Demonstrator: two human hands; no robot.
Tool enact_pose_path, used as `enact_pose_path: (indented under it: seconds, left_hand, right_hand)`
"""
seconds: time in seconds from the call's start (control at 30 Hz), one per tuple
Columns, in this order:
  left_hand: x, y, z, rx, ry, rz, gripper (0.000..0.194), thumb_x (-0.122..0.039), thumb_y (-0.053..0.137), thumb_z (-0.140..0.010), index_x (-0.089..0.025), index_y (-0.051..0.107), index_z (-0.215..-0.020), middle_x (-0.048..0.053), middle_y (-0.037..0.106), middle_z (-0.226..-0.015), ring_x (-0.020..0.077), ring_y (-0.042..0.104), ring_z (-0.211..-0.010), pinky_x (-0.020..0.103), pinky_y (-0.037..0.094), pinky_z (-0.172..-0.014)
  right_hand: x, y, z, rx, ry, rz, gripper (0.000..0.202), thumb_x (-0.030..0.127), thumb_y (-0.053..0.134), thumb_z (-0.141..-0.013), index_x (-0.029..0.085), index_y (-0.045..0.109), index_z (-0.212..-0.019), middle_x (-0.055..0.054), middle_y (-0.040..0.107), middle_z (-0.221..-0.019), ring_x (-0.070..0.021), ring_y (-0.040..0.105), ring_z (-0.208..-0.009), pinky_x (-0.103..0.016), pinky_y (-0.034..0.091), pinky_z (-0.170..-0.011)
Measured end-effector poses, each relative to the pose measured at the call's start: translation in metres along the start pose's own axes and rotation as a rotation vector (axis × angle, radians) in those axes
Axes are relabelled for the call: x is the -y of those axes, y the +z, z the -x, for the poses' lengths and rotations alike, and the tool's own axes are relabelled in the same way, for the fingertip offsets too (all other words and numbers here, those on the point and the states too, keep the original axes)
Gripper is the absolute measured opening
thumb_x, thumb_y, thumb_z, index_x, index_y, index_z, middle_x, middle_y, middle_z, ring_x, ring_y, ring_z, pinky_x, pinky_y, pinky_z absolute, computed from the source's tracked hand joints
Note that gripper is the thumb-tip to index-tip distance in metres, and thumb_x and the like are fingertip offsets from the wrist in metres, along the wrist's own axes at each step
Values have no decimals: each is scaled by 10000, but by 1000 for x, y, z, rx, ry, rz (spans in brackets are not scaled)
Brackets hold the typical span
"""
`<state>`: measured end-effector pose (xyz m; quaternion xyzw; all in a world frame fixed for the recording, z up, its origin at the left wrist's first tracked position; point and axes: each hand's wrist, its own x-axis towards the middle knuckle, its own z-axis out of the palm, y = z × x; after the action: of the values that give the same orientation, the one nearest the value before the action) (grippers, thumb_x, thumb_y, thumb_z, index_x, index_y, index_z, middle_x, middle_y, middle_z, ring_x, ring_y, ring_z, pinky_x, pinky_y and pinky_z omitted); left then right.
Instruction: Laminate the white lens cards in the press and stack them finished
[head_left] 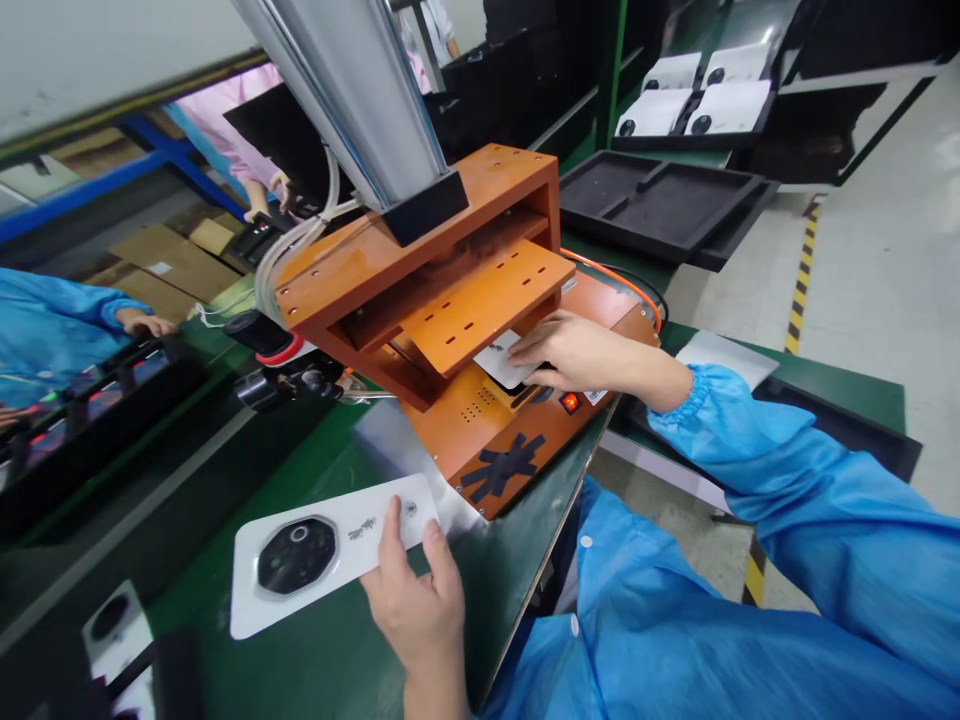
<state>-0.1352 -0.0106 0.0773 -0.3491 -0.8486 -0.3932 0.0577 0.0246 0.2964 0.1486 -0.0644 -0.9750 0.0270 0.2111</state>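
Note:
My left hand (420, 590) grips one end of a white phone back cover (349, 535), index finger across its face and thumb at its edge. The cover has a large black octagonal camera area and small dark print, and is held over the green bench. Under the raised plate of an orange press (517, 268), my right hand (574, 352) has its fingers closed at the near end of a second white cover (504, 362). The far part of that cover is hidden beneath the plate. A red lit switch (570, 403) shows just below my right wrist.
A metal cylinder (352, 90) rises above the press. Black trays (652, 195) lie behind it, with several white covers (727, 107) farther back. More covers (118, 625) are at lower left. Co-workers' hands (146, 322) appear across the bench. A white sheet (724, 357) lies at right.

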Motion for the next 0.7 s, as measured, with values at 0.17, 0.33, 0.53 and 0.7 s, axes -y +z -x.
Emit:
enact_pose_path:
  seconds: [0.17, 0.33, 0.53, 0.7]
  left_hand:
    - [-17, 19, -6, -17, 108, -111, 1011, -566, 716, -826, -58, 294, -1593, 312, 393, -1559, 475, 294, -1491, 604, 268, -1191]
    - [-40, 42, -11, -6, 64, -124, 1220, -708, 733, -739, -38, 204, -1611, 398, 398, -1505, 566, 367, -1416, 722, 257, -1120]
    - [-52, 51, -11, 143, -120, -112, 1242, -756, 703, -727, -108, 157, -1634, 370, 614, -1250, 596, 620, -1082, 753, 424, -875]
    - [-48, 53, -14, 121, -107, -29, 1199, -730, 704, -750, -104, 181, -1629, 359, 545, -1397, 586, 547, -1246, 719, 443, -950]
  right_hand:
    - [22, 11, 27, -141, 59, -55, 485, 587, 598, -964, 187, 696, -1219, -130, 667, -1361, -295, 602, -1277, -496, 352, -1126]
    - [22, 51, 103, -815, 703, -11, 291, 399, 617, -961, 218, 667, -1182, -130, 645, -1297, -289, 591, -1237, -502, 414, -1076]
    - [-23, 76, 156, -875, 1104, -198, 606, 550, 772, -783, 201, 574, -1237, -126, 620, -1249, -278, 596, -1156, -450, 491, -958]
    - [-28, 78, 152, -855, 1125, -192, 646, 550, 805, -751, 201, 546, -1229, -121, 610, -1241, -281, 580, -1167, -473, 467, -999]
